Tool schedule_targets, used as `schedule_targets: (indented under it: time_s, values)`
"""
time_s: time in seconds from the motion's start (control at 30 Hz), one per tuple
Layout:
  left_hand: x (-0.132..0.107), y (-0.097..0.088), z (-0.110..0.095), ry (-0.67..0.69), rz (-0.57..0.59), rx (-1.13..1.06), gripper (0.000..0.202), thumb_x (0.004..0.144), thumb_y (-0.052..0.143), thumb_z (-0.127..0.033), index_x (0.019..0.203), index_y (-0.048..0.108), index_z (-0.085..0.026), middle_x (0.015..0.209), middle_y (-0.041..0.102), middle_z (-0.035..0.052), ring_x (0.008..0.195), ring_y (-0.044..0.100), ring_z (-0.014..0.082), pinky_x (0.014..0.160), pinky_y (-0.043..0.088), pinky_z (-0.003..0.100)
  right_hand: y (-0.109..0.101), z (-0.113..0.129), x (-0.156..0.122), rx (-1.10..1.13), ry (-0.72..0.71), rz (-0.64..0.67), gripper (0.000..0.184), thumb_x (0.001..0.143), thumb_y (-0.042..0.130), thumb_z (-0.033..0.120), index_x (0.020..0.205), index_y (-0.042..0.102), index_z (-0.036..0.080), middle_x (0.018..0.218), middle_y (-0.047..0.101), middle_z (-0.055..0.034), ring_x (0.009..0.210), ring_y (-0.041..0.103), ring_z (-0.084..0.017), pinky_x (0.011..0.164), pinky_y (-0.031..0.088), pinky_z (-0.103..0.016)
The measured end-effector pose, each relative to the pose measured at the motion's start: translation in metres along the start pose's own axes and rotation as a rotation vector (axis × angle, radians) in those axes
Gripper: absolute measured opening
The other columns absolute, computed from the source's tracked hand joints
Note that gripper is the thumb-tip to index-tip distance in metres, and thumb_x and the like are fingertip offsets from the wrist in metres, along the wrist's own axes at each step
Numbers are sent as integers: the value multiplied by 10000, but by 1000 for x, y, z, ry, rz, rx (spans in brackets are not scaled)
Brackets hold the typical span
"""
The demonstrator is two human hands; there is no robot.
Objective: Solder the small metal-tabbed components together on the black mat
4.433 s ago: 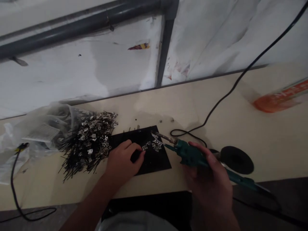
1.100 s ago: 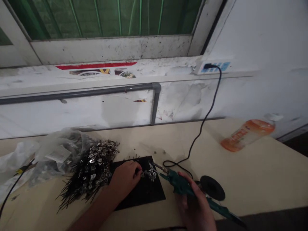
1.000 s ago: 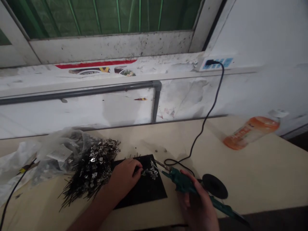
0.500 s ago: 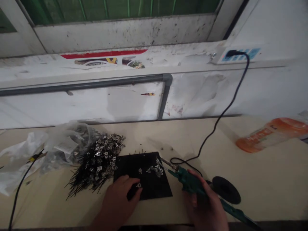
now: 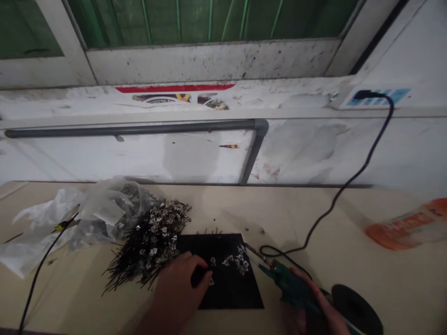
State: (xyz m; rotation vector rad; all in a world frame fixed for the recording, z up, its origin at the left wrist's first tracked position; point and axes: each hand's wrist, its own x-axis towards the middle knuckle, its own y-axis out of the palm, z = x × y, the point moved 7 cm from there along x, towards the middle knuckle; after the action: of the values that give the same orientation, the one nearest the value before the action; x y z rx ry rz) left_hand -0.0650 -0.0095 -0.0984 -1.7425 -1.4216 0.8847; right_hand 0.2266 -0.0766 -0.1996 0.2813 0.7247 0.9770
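My left hand [image 5: 179, 291] is over the near left part of a black mat [image 5: 237, 295], thumb and forefinger closed on a small metal terminal [image 5: 211, 281], which their tips partly hide. Several more small metal terminals [image 5: 240, 263] lie on the mat, to the right of those fingers. My right hand [image 5: 314, 307] grips a green soldering gun [image 5: 293, 286], its thin tip pointing up and left at the mat's right edge. Left of the mat is a big pile of metal terminals with black stems [image 5: 153, 237].
Clear plastic bags [image 5: 104, 209] lie behind the pile. A black cable [image 5: 349, 179] runs from a wall socket [image 5: 377, 97] down to the tabletop. Near my right hand stands a dark spool [image 5: 356, 307]. An orange-labelled bottle [image 5: 405, 228] lies at the right.
The view has shifted, so the scene sits further right and lower. My left hand stays at the terminal on the mat, and the soldering gun stays by the mat's right edge.
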Motion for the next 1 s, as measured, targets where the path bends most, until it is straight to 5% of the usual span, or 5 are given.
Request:
schedule_targets:
  time_s: [0.23, 0.43, 0.6, 0.87, 1.0]
  values:
    - [27, -12, -10, -53, 44, 118, 214, 987, 610, -290, 1145, 755, -291, 1166, 750, 28, 1052, 724, 234, 881, 529, 344, 11, 7, -12, -12, -75, -89, 336, 764, 832, 527, 1031, 813, 324, 985, 783, -43, 814, 716, -244, 633, 589, -352]
    - [34, -6, -15, -29, 119, 187, 204, 1009, 570, -258, 1030, 774, -263, 1085, 762, 22, 1014, 719, 227, 827, 494, 316, 38, 14, -29, 71, -80, -72, 324, 812, 817, 503, 1059, 809, 294, 810, 726, -13, 607, 581, -143, 643, 573, -273]
    - [36, -5, -15, -24, 139, 166, 179, 1026, 552, -257, 1059, 727, -234, 1099, 747, 30, 1035, 700, 226, 854, 470, 322, 49, 21, -37, 115, -90, -38, 339, 829, 812, 497, 1085, 804, 276, 547, 485, 44, 550, 475, -104, 684, 555, -197]
    - [0, -24, -7, 51, 136, 127, 241, 1068, 370, -253, 1033, 602, -198, 1066, 662, 69, 908, 644, 205, 828, 431, 346, 22, 10, -16, 89, -48, 17, 452, 720, 884, 502, 1085, 808, 246, 634, 589, 23, 528, 484, -107, 596, 539, -237]
    - [-19, -25, 9, -37, 188, 125, 188, 1046, 444, -247, 1015, 628, -224, 1023, 670, 32, 876, 646, 182, 785, 410, 317, 19, 10, -13, 108, -65, -7, 452, 715, 875, 508, 1084, 808, 255, 573, 552, 25, 559, 552, -147, 632, 574, -274]
